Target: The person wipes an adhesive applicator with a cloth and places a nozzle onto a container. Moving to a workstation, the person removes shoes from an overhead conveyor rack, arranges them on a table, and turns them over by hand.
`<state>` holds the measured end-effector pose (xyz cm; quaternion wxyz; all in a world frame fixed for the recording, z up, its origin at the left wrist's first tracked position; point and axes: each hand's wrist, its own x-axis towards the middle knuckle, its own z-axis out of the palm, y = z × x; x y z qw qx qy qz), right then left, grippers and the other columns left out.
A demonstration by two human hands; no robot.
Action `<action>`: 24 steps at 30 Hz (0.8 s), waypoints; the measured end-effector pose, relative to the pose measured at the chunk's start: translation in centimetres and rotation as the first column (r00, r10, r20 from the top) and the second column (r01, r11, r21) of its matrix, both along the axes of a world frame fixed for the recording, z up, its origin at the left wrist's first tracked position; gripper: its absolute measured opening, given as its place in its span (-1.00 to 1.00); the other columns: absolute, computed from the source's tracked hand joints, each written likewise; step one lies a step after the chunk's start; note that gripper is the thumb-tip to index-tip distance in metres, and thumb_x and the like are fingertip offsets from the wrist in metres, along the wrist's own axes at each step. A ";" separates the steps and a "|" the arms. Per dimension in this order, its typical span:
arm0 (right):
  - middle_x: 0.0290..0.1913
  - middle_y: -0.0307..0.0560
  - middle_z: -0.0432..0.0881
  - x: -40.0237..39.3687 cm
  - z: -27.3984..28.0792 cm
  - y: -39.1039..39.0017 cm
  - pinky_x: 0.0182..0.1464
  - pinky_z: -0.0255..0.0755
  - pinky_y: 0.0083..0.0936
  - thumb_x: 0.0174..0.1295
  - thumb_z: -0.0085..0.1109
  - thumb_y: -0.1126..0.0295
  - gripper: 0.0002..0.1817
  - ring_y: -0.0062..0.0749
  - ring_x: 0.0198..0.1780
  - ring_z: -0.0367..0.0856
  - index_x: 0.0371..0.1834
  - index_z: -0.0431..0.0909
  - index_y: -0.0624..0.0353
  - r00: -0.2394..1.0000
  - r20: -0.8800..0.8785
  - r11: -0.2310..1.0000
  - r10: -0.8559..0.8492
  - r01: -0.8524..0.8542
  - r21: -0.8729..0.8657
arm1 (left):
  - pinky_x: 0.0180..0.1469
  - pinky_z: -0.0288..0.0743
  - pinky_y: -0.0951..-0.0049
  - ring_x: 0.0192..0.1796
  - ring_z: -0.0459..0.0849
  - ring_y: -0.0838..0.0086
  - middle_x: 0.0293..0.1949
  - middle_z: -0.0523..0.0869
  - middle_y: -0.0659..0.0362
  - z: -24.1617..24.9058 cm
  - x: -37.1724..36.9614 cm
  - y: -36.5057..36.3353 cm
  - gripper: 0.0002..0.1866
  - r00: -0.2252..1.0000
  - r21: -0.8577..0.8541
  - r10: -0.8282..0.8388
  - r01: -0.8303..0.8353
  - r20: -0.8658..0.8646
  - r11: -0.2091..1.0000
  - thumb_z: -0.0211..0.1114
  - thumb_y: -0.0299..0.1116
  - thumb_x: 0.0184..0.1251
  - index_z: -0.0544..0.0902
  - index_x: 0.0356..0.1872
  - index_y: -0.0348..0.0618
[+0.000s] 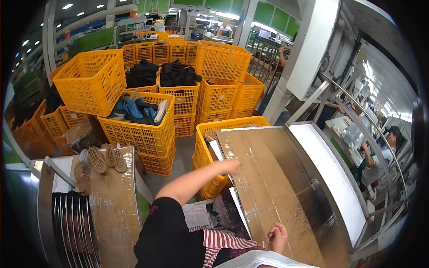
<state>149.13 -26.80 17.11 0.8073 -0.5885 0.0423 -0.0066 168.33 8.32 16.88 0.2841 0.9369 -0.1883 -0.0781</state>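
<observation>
My left hand is stretched out over the near left edge of a cardboard-covered work surface; it is smeared, and its fingers cannot be made out. Closer to my body, my right hand is above the same cardboard with its fingers curled in, and nothing shows in them. Clear tape strips run across the cardboard. Just beyond my left hand stands a yellow crate, partly under the surface's edge.
To my left, several tan shoe soles lie on a cardboard-topped stand. Stacked yellow crates hold blue shoes and black pieces. A metal rail borders the right side, with a person beyond it.
</observation>
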 end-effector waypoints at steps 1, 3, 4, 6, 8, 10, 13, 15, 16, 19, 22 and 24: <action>-0.54 -0.20 0.49 0.2 -0.4 0.5 -0.52 0.25 -0.72 0.21 -0.13 0.65 -0.80 -0.63 -0.58 0.34 -0.15 0.46 0.28 0.999 -0.021 0.999 0.034 -0.034 0.007 | -0.11 0.57 0.27 -0.17 0.68 0.17 -0.22 0.68 -0.16 -1.0 -0.8 -1.4 -0.45 0.997 -0.049 -0.076 0.077 0.012 0.996 0.25 -0.24 0.19 0.43 0.15 -0.40; -0.54 -0.18 0.51 0.3 -0.5 1.8 -0.51 0.28 -0.69 0.21 -0.12 0.65 -0.80 -0.61 -0.59 0.35 -0.16 0.47 0.29 0.995 -0.055 0.997 0.078 -0.076 0.025 | -0.39 0.51 0.34 -0.43 0.61 0.32 -0.43 0.67 -0.03 -1.2 -3.2 -3.9 -0.46 0.970 -0.191 -0.233 0.216 -0.070 0.958 0.23 -0.26 0.21 0.44 0.16 -0.40; -0.54 -0.18 0.51 0.3 -0.7 2.3 -0.51 0.28 -0.69 0.21 -0.12 0.65 -0.80 -0.61 -0.59 0.35 -0.16 0.47 0.29 0.995 -0.055 0.997 0.078 -0.077 0.012 | -0.38 0.51 0.35 -0.42 0.62 0.34 -0.42 0.67 -0.02 -3.0 -3.8 -5.0 -0.46 0.963 -0.272 -0.267 0.245 -0.044 0.930 0.23 -0.25 0.22 0.44 0.16 -0.39; -0.53 -0.16 0.53 0.2 -1.5 3.2 -0.49 0.29 -0.70 0.21 -0.12 0.65 -0.81 -0.60 -0.59 0.36 -0.16 0.47 0.30 0.989 -0.093 0.993 0.117 -0.117 -0.003 | -0.36 0.50 0.36 -0.40 0.62 0.37 -0.40 0.68 0.00 -4.2 -5.2 -6.8 -0.48 0.947 -0.355 -0.305 0.251 -0.102 0.900 0.23 -0.26 0.25 0.44 0.16 -0.38; -0.52 -0.13 0.54 0.2 -2.3 3.8 -0.48 0.30 -0.71 0.23 -0.11 0.64 -0.82 -0.59 -0.58 0.37 -0.15 0.47 0.32 0.986 -0.114 0.991 0.122 -0.126 -0.031 | -0.31 0.50 0.40 -0.36 0.63 0.39 -0.38 0.68 0.03 -4.8 -6.2 -8.1 -0.53 0.933 -0.434 -0.346 0.274 -0.096 0.858 0.20 -0.28 0.30 0.45 0.17 -0.34; -0.51 -0.12 0.54 0.2 -3.0 4.1 -0.47 0.30 -0.70 0.25 -0.10 0.63 -0.83 -0.58 -0.57 0.38 -0.15 0.47 0.32 0.969 -0.188 0.982 0.159 -0.175 -0.068 | -0.26 0.51 0.40 -0.33 0.64 0.39 -0.34 0.68 0.05 -4.5 -7.3 -8.6 -0.54 0.931 -0.523 -0.344 0.234 -0.121 0.819 0.20 -0.28 0.31 0.45 0.16 -0.34; -0.49 -0.12 0.55 0.8 -3.2 4.7 -0.47 0.30 -0.71 0.28 -0.09 0.62 -0.84 -0.58 -0.56 0.39 -0.14 0.47 0.32 0.971 -0.194 0.986 0.142 -0.156 -0.057 | -0.22 0.51 0.39 -0.30 0.64 0.35 -0.32 0.67 0.04 -4.7 -7.4 -8.1 -0.56 0.935 -0.576 -0.334 0.211 -0.116 0.790 0.19 -0.30 0.31 0.46 0.14 -0.33; -0.49 -0.13 0.55 1.2 -2.8 5.6 -0.46 0.30 -0.72 0.28 -0.08 0.61 -0.84 -0.60 -0.56 0.39 -0.13 0.47 0.32 0.969 -0.214 0.987 0.120 -0.140 -0.081 | -0.24 0.51 0.37 -0.32 0.65 0.32 -0.36 0.67 0.01 -5.3 -7.2 -7.3 -0.58 0.955 -0.604 -0.294 0.210 -0.042 0.769 0.20 -0.33 0.28 0.48 0.11 -0.34; -0.48 -0.15 0.56 1.4 -2.7 6.1 -0.45 0.29 -0.72 0.29 -0.09 0.60 -0.84 -0.61 -0.56 0.38 -0.13 0.47 0.32 0.968 -0.205 0.976 0.146 -0.174 -0.129 | -0.27 0.51 0.35 -0.34 0.65 0.28 -0.40 0.66 -0.01 -5.5 -7.2 -6.7 -0.60 0.969 -0.619 -0.244 0.212 0.034 0.757 0.21 -0.36 0.24 0.49 0.07 -0.34; -0.48 -0.19 0.57 1.7 -2.3 7.6 -0.44 0.28 -0.74 0.31 -0.09 0.59 -0.84 -0.65 -0.54 0.38 -0.12 0.48 0.30 0.961 -0.205 0.951 0.183 -0.226 -0.209 | -0.23 0.53 0.31 -0.31 0.67 0.22 -0.35 0.67 -0.05 -5.2 -7.7 -5.2 -0.64 0.982 -0.634 -0.187 0.166 0.034 0.755 0.20 -0.38 0.24 0.51 0.02 -0.35; -0.47 -0.22 0.59 2.6 -1.8 9.2 -0.44 0.26 -0.76 0.31 -0.10 0.59 -0.83 -0.68 -0.53 0.38 -0.11 0.49 0.28 0.954 -0.200 0.933 0.224 -0.269 -0.239 | -0.22 0.54 0.30 -0.29 0.68 0.21 -0.33 0.68 -0.06 -5.2 -7.5 -4.1 -0.66 0.989 -0.631 -0.123 0.147 0.081 0.761 0.20 -0.38 0.24 0.53 -0.01 -0.35; -0.47 -0.22 0.59 2.6 -1.7 10.0 -0.45 0.24 -0.77 0.31 -0.11 0.59 -0.82 -0.68 -0.53 0.39 -0.11 0.49 0.28 0.949 -0.204 0.929 0.240 -0.285 -0.236 | -0.21 0.54 0.30 -0.29 0.68 0.20 -0.33 0.68 -0.06 -5.4 -8.1 -3.4 -0.67 0.989 -0.616 -0.114 0.150 0.097 0.773 0.20 -0.37 0.25 0.54 -0.02 -0.35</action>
